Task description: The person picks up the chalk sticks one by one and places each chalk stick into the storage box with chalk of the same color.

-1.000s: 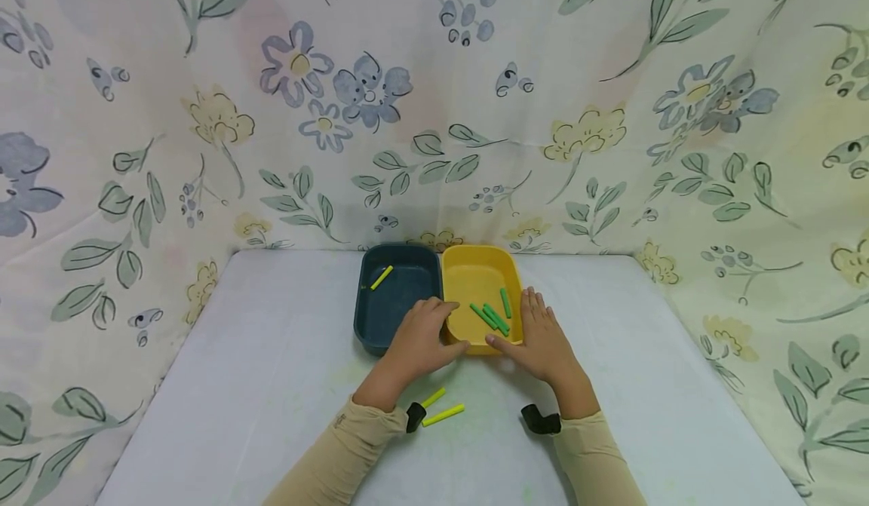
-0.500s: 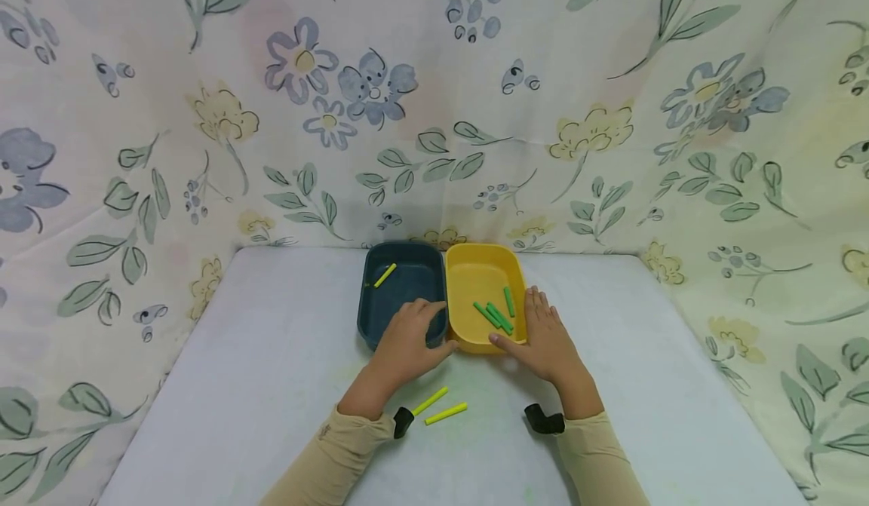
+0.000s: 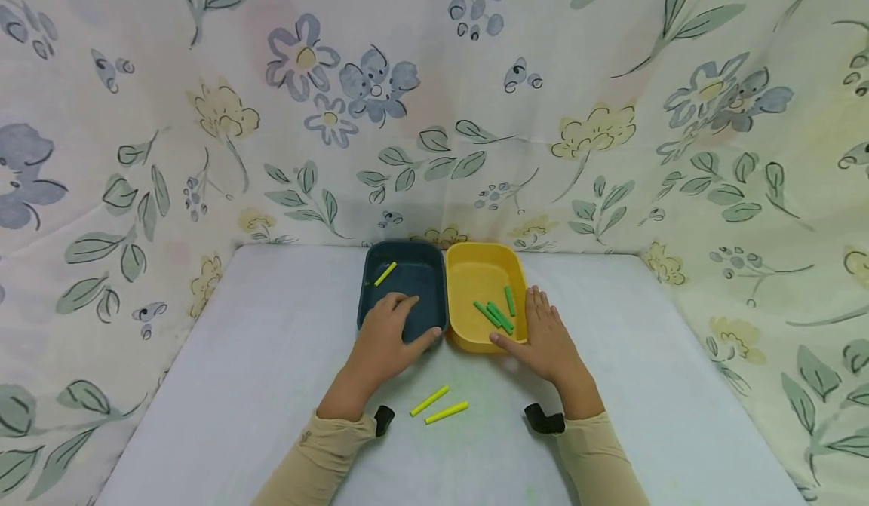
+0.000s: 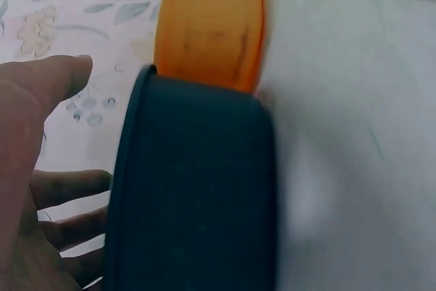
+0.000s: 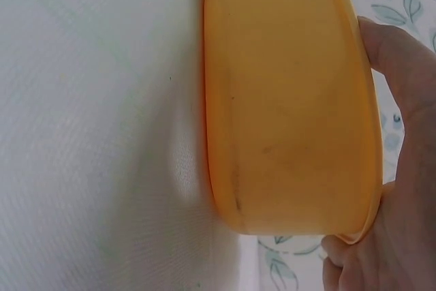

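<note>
In the head view my left hand (image 3: 382, 336) is over the near-left part of a dark blue tray (image 3: 424, 306), thumb and fingers spread apart. The left wrist view shows its thumb (image 4: 65, 76) apart from the tray, whose side wall (image 4: 194, 189) faces the camera. Inside that tray lies one yellow chalk stick (image 3: 385, 274). My right hand (image 3: 548, 344) rests at the near-right corner of a yellow tray (image 3: 475, 268), fingers straight along its side and thumb on the near rim. Several green chalk sticks (image 3: 499, 317) lie in the yellow tray.
Two yellow chalk sticks, one (image 3: 429, 400) behind the other (image 3: 446, 413), lie on the white table (image 3: 271, 370) in front of the trays. The trays stand side by side near the back edge. A floral cloth (image 3: 434, 99) hangs behind.
My left hand has moved left, from the edge of the yellow tray to above the blue tray. My right hand stays at the yellow tray's corner.
</note>
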The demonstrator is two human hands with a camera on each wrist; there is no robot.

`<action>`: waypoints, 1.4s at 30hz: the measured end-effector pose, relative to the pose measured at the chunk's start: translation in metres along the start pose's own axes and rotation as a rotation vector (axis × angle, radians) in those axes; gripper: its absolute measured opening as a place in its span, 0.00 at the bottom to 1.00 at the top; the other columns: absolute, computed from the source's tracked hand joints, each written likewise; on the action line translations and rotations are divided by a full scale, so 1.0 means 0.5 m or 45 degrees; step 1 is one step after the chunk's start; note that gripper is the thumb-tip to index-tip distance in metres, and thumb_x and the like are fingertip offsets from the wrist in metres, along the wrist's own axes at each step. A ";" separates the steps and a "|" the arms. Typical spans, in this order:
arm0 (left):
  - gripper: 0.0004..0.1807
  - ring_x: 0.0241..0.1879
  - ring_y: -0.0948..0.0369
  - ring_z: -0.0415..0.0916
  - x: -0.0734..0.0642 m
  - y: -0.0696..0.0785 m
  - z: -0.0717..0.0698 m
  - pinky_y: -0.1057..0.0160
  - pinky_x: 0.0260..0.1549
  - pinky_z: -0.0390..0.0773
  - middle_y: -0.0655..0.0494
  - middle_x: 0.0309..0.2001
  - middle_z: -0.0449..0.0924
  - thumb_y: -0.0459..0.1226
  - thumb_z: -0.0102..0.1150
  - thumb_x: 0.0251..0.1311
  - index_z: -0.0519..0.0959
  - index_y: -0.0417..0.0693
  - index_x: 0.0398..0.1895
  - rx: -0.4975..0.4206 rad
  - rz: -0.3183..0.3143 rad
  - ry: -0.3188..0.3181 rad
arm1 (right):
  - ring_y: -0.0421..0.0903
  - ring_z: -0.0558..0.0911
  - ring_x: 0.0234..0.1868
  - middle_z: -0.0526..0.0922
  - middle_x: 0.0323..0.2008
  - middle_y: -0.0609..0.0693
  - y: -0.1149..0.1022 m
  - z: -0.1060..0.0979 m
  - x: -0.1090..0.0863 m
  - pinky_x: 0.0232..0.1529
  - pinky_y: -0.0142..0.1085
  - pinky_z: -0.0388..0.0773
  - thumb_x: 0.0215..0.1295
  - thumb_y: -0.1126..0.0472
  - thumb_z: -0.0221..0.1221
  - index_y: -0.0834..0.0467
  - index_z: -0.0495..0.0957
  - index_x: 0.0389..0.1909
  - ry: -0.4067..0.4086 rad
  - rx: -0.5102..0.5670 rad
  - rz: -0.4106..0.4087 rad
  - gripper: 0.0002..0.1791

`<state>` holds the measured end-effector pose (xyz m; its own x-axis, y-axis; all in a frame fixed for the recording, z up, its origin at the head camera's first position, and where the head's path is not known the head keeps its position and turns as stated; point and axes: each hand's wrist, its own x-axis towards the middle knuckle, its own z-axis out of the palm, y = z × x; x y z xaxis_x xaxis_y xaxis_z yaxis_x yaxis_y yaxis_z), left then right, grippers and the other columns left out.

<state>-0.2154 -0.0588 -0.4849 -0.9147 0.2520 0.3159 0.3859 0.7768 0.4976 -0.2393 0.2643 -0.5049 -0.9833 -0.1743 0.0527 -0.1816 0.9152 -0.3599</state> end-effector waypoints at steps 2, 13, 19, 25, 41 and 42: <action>0.44 0.67 0.44 0.76 -0.002 -0.010 -0.001 0.41 0.68 0.76 0.43 0.67 0.75 0.65 0.63 0.67 0.76 0.42 0.73 0.015 -0.005 0.028 | 0.62 0.44 0.87 0.40 0.87 0.62 0.000 0.000 0.000 0.85 0.61 0.43 0.63 0.17 0.53 0.65 0.35 0.86 -0.002 0.001 -0.003 0.72; 0.55 0.83 0.38 0.53 -0.003 -0.052 -0.008 0.35 0.75 0.67 0.34 0.79 0.62 0.70 0.63 0.62 0.68 0.39 0.78 0.066 -0.106 0.098 | 0.62 0.45 0.87 0.42 0.87 0.62 0.002 0.002 0.002 0.85 0.61 0.44 0.63 0.17 0.54 0.66 0.38 0.86 0.011 -0.003 -0.014 0.72; 0.57 0.83 0.36 0.51 -0.005 -0.066 -0.004 0.34 0.76 0.64 0.35 0.80 0.60 0.70 0.63 0.62 0.65 0.39 0.81 0.062 -0.131 0.087 | 0.62 0.45 0.87 0.43 0.87 0.63 0.003 0.003 0.002 0.85 0.61 0.45 0.63 0.17 0.54 0.66 0.38 0.86 0.015 0.000 -0.014 0.72; 0.57 0.82 0.35 0.52 -0.007 -0.077 0.003 0.34 0.76 0.64 0.33 0.79 0.60 0.69 0.65 0.62 0.64 0.37 0.80 0.076 -0.111 0.104 | 0.62 0.46 0.87 0.43 0.86 0.63 0.003 0.003 0.002 0.85 0.61 0.45 0.63 0.17 0.54 0.66 0.38 0.86 0.015 0.000 -0.011 0.72; 0.60 0.84 0.34 0.48 -0.009 -0.088 0.013 0.33 0.78 0.60 0.29 0.82 0.54 0.71 0.64 0.61 0.62 0.34 0.81 0.116 -0.097 0.074 | 0.61 0.44 0.88 0.40 0.87 0.61 0.003 0.004 0.004 0.85 0.61 0.43 0.63 0.16 0.53 0.66 0.37 0.86 -0.004 -0.010 0.001 0.72; 0.61 0.84 0.34 0.47 -0.009 -0.088 0.014 0.33 0.78 0.59 0.29 0.82 0.53 0.71 0.63 0.61 0.62 0.34 0.81 0.129 -0.094 0.070 | 0.61 0.43 0.88 0.40 0.87 0.61 0.003 0.004 0.004 0.85 0.61 0.43 0.63 0.16 0.53 0.66 0.36 0.86 -0.006 -0.010 0.002 0.72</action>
<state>-0.2293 -0.0901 -0.5139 -0.9310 0.1623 0.3269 0.3013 0.8472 0.4375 -0.2417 0.2646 -0.5072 -0.9835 -0.1745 0.0477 -0.1800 0.9184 -0.3524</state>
